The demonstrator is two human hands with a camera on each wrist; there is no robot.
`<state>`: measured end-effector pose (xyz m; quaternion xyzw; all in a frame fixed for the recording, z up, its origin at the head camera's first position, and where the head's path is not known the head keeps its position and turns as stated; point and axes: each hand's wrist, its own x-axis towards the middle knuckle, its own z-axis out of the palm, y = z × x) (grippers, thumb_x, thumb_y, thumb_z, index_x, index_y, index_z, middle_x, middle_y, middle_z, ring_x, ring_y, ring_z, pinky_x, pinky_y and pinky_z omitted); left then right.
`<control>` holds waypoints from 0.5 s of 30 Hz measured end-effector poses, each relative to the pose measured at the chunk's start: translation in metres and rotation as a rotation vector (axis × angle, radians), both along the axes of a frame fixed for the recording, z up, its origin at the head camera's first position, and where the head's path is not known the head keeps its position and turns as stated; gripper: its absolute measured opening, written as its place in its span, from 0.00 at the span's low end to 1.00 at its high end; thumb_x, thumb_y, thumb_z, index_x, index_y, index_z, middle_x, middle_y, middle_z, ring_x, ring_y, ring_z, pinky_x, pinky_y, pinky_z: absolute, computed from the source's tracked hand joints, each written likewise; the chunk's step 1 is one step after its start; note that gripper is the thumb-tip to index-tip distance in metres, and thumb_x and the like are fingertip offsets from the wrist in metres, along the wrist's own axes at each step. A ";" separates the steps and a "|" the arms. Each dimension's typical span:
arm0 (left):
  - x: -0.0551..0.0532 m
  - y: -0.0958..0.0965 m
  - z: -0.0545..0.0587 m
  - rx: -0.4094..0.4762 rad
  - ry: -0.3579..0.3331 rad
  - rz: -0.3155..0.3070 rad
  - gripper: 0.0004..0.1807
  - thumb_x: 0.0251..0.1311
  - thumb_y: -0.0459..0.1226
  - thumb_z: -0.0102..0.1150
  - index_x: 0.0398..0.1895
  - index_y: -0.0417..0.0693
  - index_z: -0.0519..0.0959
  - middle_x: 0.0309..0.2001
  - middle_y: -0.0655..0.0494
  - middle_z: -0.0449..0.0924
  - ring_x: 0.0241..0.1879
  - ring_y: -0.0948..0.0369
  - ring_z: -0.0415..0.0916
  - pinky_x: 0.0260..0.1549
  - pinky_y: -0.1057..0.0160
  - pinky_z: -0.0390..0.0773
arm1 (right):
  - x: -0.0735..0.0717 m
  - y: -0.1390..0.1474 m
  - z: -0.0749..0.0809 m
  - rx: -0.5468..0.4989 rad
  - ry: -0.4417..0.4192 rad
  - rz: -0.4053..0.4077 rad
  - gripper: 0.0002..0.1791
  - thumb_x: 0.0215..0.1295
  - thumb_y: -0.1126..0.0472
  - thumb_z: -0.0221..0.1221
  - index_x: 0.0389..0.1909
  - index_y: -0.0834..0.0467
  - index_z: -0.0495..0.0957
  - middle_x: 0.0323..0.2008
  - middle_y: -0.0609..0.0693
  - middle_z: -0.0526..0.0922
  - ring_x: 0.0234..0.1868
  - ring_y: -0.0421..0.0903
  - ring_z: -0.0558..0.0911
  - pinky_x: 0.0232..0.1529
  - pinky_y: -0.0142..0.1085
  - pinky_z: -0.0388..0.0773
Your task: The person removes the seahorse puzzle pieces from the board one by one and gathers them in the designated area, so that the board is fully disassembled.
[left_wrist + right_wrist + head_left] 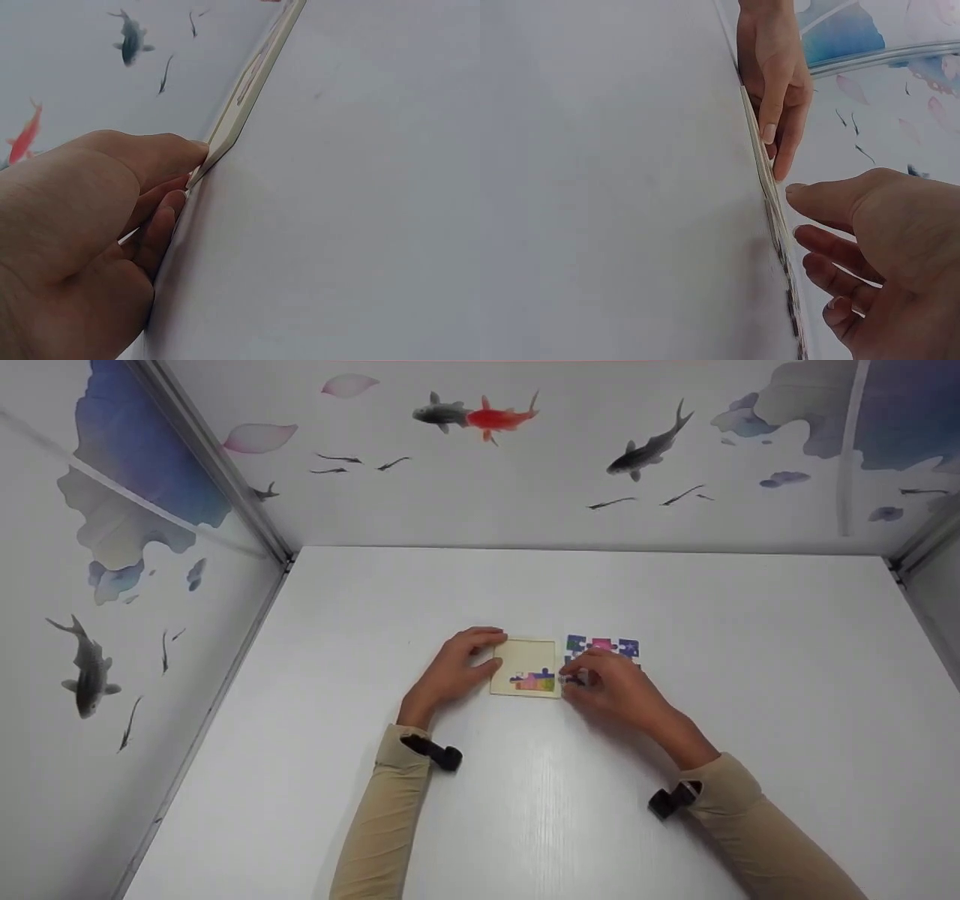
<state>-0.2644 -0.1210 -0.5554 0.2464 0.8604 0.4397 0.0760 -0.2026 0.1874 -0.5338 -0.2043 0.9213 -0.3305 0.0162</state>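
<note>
A shallow cream puzzle tray [525, 654] lies on the table, with several joined colourful jigsaw pieces [536, 682] in its lower right corner. My left hand [456, 664] holds the tray's left side; in the left wrist view the thumb [176, 156] presses on the rim at a corner. Over the tray's right edge hovers my right hand [621, 688], partly covering loose jigsaw pieces [602, 644] beside the tray. In the right wrist view, thumb and index finger [825, 244] stand apart with nothing visible between them.
The white table [525, 795] extends around the tray. Panels with painted fish rise at the back [562, 517] and left [187, 660]. A small black camera is strapped on each wrist, over tan sleeves [390, 802].
</note>
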 end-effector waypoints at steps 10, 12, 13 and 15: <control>-0.001 -0.001 -0.001 0.036 0.011 -0.016 0.24 0.77 0.37 0.64 0.73 0.42 0.79 0.76 0.48 0.75 0.78 0.49 0.69 0.76 0.48 0.73 | -0.014 -0.036 -0.002 -0.056 -0.025 0.084 0.15 0.72 0.60 0.71 0.57 0.56 0.89 0.48 0.52 0.89 0.42 0.46 0.81 0.45 0.39 0.80; -0.002 -0.001 -0.002 0.039 0.010 -0.018 0.24 0.77 0.36 0.64 0.73 0.42 0.79 0.76 0.48 0.75 0.78 0.49 0.69 0.76 0.48 0.73 | -0.015 -0.043 -0.003 -0.056 -0.034 0.098 0.15 0.73 0.59 0.70 0.58 0.57 0.88 0.49 0.53 0.88 0.43 0.46 0.80 0.46 0.39 0.80; -0.002 -0.001 -0.002 0.037 0.013 -0.019 0.24 0.77 0.36 0.64 0.73 0.42 0.79 0.76 0.47 0.75 0.78 0.49 0.69 0.76 0.49 0.73 | -0.016 -0.046 -0.003 -0.059 -0.041 0.105 0.15 0.74 0.60 0.69 0.58 0.57 0.88 0.49 0.54 0.87 0.43 0.46 0.80 0.46 0.40 0.80; -0.002 -0.001 -0.001 0.032 0.014 -0.021 0.24 0.77 0.36 0.64 0.73 0.41 0.79 0.76 0.47 0.75 0.78 0.49 0.69 0.76 0.49 0.73 | -0.017 -0.051 -0.003 -0.062 -0.058 0.114 0.15 0.75 0.60 0.68 0.58 0.58 0.88 0.50 0.55 0.86 0.44 0.47 0.80 0.47 0.40 0.80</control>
